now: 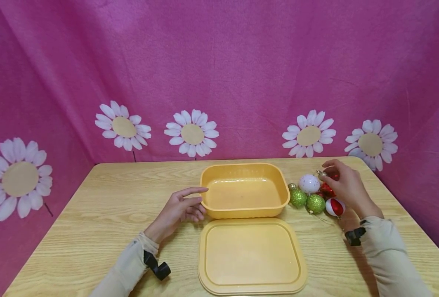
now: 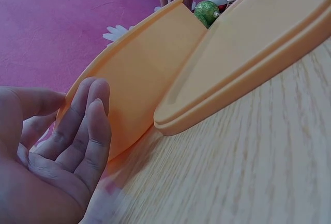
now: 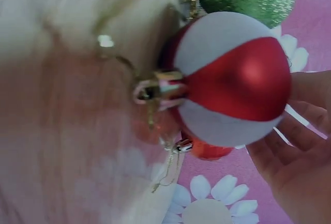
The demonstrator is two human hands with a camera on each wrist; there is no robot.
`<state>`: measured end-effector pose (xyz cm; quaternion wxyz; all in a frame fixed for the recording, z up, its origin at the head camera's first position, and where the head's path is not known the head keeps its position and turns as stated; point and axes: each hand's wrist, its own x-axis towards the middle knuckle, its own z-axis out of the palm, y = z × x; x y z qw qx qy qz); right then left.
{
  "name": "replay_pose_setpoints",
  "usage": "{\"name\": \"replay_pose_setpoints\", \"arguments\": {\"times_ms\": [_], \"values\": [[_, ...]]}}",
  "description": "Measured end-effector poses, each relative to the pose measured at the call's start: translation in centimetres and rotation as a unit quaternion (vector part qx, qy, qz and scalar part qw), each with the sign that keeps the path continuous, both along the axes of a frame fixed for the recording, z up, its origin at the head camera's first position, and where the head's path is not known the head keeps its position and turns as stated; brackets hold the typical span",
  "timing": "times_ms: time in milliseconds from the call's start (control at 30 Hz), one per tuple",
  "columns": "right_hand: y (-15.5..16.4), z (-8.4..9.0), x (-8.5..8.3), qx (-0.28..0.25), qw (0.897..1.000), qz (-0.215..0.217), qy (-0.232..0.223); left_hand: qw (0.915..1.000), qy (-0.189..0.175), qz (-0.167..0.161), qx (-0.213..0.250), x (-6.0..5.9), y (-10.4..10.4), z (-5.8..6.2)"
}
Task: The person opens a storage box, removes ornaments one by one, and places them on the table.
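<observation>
Right of centre in the head view, the right hand (image 1: 343, 185) reaches over a small cluster of baubles beside the yellow tub (image 1: 244, 190); its fingertips seem to pinch the gold cap (image 1: 321, 175) of a bauble at the top of the cluster, though the ball itself is mostly hidden behind the fingers, so I cannot say surely which one it is; around it lie a white speckled bauble (image 1: 309, 183), two green glitter baubles (image 1: 298, 198) (image 1: 315, 203) and a red and white bauble (image 1: 335, 207), all touching or just beside one another on the wooden table (image 1: 104, 218); the left hand (image 1: 180, 207) rests at the tub's left wall, fingers nearly straight and loosely spread, touching the rim rather than gripping it; the lid (image 1: 252, 255) lies flat in the lower middle of the frame, just in front of the tub; the baubles are probably light, hollow, thin-shelled and smooth, so apt to roll and crack if squeezed; the metal cap or its loop looks the safest place to take hold, or a gentle cupping of the ball
</observation>
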<state>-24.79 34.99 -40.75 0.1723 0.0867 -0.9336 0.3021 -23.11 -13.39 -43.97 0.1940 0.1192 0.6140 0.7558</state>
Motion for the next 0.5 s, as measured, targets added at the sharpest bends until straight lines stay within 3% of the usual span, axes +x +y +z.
{"name": "replay_pose_setpoints", "arguments": {"times_ms": [500], "values": [[0.03,-0.83,-0.12,0.015,0.997,0.016,-0.079,1.0,-0.004,0.005,-0.006,-0.06,-0.04,-0.18]]}}
